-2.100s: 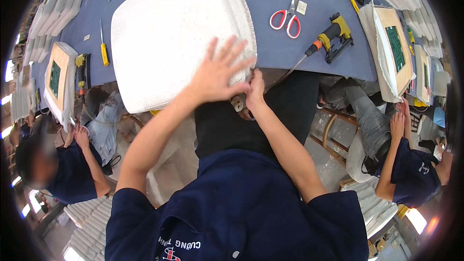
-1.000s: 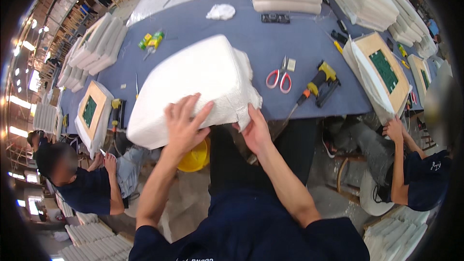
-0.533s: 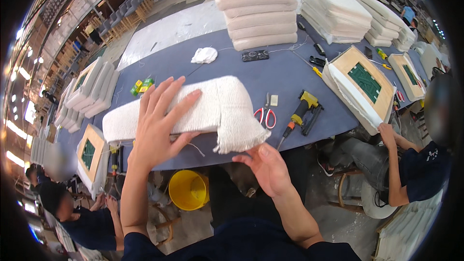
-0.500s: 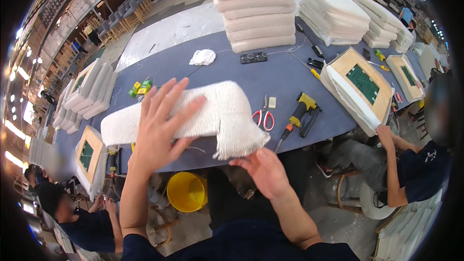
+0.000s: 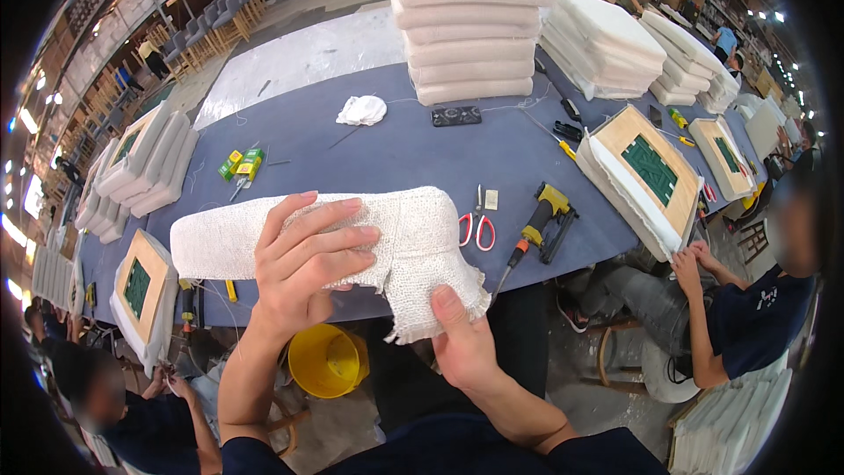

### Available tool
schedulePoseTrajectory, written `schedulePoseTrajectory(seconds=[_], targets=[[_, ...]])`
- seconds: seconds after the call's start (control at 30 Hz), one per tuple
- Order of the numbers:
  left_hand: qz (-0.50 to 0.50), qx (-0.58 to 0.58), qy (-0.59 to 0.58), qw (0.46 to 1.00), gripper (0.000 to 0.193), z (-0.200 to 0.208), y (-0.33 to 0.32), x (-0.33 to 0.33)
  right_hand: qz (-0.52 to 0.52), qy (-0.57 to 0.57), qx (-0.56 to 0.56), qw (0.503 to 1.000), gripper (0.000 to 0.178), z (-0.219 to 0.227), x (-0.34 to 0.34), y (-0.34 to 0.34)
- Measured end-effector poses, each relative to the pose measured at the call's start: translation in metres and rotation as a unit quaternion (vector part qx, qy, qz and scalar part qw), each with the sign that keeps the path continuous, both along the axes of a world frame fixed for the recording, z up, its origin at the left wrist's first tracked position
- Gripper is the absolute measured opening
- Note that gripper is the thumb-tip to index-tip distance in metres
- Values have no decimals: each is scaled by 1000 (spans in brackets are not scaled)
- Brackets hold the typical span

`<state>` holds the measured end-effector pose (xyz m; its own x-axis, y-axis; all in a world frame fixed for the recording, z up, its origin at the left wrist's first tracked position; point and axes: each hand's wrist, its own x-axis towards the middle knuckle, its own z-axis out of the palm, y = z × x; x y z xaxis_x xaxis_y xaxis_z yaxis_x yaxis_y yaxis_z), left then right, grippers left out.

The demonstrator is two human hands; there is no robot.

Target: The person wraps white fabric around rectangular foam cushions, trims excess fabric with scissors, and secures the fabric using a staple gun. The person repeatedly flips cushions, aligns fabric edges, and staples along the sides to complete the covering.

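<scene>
A long, cream-white padded piece covered in woven fabric [image 5: 220, 237] is held up over the near edge of the table. Its right end bends down into a loose flap with a frayed edge. My left hand [image 5: 299, 277] is closed around the middle, fingers across the top and thumb mostly hidden below. At the flap, my right hand [image 5: 462, 347] pinches the fabric, thumb on top and fingers hidden beneath. Just beyond the flap lie red-handled scissors [image 5: 477, 229] and a small pale card [image 5: 491, 200]. Right of them rests a yellow-and-black air stapler [image 5: 547, 211] with its hose.
Stacked white cushions [image 5: 470, 53] stand at the back of the blue table [image 5: 299, 158]. Small green-yellow boxes [image 5: 251, 163] and a white cloth [image 5: 361, 110] lie left. A yellow bucket [image 5: 330, 365] is below the edge. Co-workers sit either side, the right one holding a wood-backed cushion [image 5: 646, 180].
My left hand has gone from spread fingers to gripping the padded piece. My right thumb has moved onto the flap. The piece has come lower and nearer, with its face tilted up.
</scene>
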<state>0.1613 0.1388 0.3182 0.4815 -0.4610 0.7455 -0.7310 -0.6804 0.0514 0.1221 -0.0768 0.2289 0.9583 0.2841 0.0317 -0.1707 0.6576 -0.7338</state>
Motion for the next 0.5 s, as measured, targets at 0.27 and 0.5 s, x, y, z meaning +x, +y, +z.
schedulePoseTrajectory(seconds=[0.27, 0.5], targets=[[-22, 28, 0, 999, 13, 1, -1, 2, -138, -195, -100, 966, 37, -30, 0, 29], [-39, -13, -4, 999, 20, 0, 1, 7, -157, -260, -157, 940, 31, -41, 6, 40]])
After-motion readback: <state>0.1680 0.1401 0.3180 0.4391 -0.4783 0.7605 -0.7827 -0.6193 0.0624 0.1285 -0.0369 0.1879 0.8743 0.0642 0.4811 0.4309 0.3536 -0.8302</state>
